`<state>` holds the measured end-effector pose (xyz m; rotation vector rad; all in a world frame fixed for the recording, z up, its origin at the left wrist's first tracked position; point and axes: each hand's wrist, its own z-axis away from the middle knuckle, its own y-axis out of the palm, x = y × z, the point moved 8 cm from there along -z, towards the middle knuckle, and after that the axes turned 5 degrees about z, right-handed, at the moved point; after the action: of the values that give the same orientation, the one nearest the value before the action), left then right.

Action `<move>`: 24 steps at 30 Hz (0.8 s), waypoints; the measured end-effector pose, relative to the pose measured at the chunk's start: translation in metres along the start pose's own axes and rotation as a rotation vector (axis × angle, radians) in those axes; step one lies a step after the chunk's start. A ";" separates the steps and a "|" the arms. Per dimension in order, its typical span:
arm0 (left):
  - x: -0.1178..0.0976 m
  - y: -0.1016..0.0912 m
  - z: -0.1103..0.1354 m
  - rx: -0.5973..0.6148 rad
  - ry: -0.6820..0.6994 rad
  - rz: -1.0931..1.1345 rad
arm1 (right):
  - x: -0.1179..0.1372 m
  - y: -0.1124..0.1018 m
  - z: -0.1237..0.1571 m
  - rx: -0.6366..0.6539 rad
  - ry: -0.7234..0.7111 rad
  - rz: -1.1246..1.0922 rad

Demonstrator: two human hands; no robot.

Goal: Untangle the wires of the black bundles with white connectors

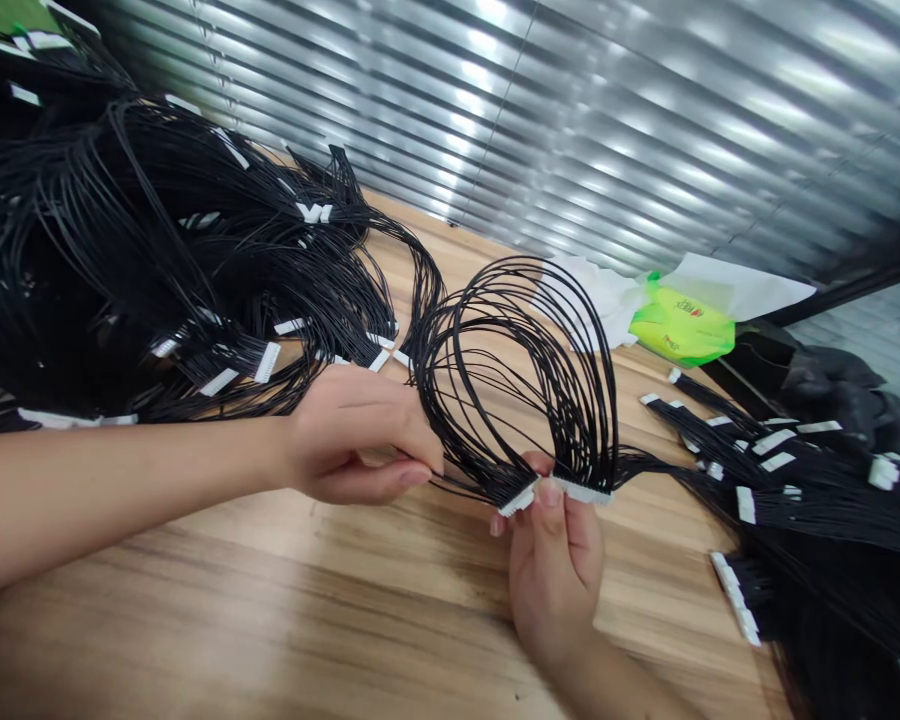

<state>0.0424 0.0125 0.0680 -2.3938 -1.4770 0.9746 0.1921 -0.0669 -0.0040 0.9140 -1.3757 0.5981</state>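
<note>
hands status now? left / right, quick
Left hand: closed, pinching strands of the black wire loop.
Right hand: closed, holding the loop's white connectors under the thumb.

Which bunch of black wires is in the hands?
The looped bunch in the middle: the right hand pinches its white connectors, the left hand its wires. The left pile and right pile lie loose.

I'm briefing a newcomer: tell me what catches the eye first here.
A loop of black wires fans up at centre, its white plugs pinched by the right hand while the left hand grips its side. Tangled wire heaps flank them; a green packet sits behind.
</note>
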 end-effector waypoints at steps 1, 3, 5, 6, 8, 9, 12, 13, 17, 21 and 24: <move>0.000 0.000 0.000 0.004 0.006 0.000 | -0.001 0.000 0.000 0.009 0.006 -0.002; 0.000 0.000 0.000 0.012 0.003 0.000 | -0.002 0.001 0.000 0.022 0.010 -0.010; 0.001 0.000 0.001 0.012 -0.011 0.004 | -0.003 0.001 0.000 0.029 0.009 -0.023; 0.002 0.000 0.001 0.008 -0.015 0.007 | -0.003 0.001 0.001 0.034 0.011 -0.029; 0.002 0.000 0.001 -0.003 -0.015 0.011 | -0.005 0.000 0.002 0.044 0.015 -0.032; 0.002 -0.001 0.002 -0.011 -0.010 0.010 | -0.006 0.000 0.003 0.050 0.019 -0.030; 0.001 -0.001 0.002 -0.025 0.011 -0.007 | -0.007 0.000 0.004 0.071 0.022 -0.029; 0.001 -0.001 0.002 -0.025 0.010 -0.013 | -0.007 0.001 0.004 0.078 0.019 -0.035; 0.003 -0.001 0.001 -0.014 -0.021 -0.035 | -0.005 0.004 0.002 0.103 0.017 -0.074; 0.003 -0.002 0.001 -0.012 -0.030 -0.032 | -0.002 0.006 0.001 0.127 0.010 -0.097; 0.003 -0.002 0.001 -0.010 -0.027 -0.017 | -0.004 0.006 0.002 0.143 0.027 -0.105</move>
<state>0.0413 0.0158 0.0662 -2.3802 -1.5123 1.0025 0.1853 -0.0646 -0.0067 1.0828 -1.2641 0.6326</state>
